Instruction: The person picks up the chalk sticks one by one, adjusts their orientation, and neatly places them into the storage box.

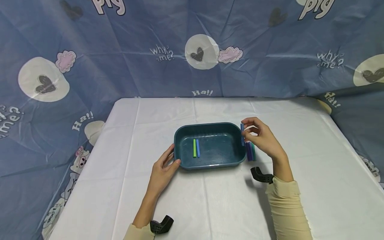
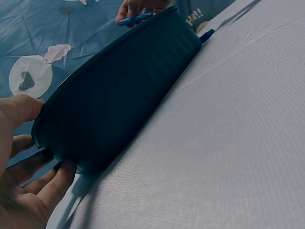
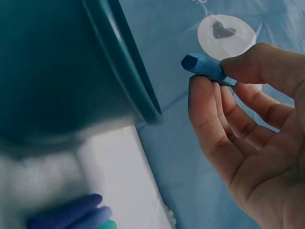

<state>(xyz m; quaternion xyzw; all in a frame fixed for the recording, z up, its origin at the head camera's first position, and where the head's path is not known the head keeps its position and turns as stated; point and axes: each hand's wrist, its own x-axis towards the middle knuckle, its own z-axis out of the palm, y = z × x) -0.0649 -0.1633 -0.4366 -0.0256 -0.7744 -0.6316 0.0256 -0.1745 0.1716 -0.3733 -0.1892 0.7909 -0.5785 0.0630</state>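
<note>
A dark teal plastic basin (image 1: pixel 210 163) stands on the white cloth. Its left end is held by my left hand (image 1: pixel 162 173), thumb at the near corner and fingers along the outer wall. Just beyond the basin's right rim, my right hand (image 1: pixel 259 135) pinches a blue chalk-like stick (image 3: pixel 207 67) between thumb and fingertips, raised near rim height. Inside the basin a green stick (image 1: pixel 194 148) and another blue stick (image 1: pixel 198 148) lie side by side. Purple (image 1: pixel 249 151) and teal sticks (image 1: pixel 253 152) sit on the cloth against the basin's right outside, beneath my right hand.
A white cloth (image 1: pixel 99 193) covers the table. Behind it and at both sides hangs a blue printed sheet (image 1: pixel 129 66). Each wrist wears a black mount (image 1: pixel 162 225), and the right one hovers over the cloth, casting a shadow.
</note>
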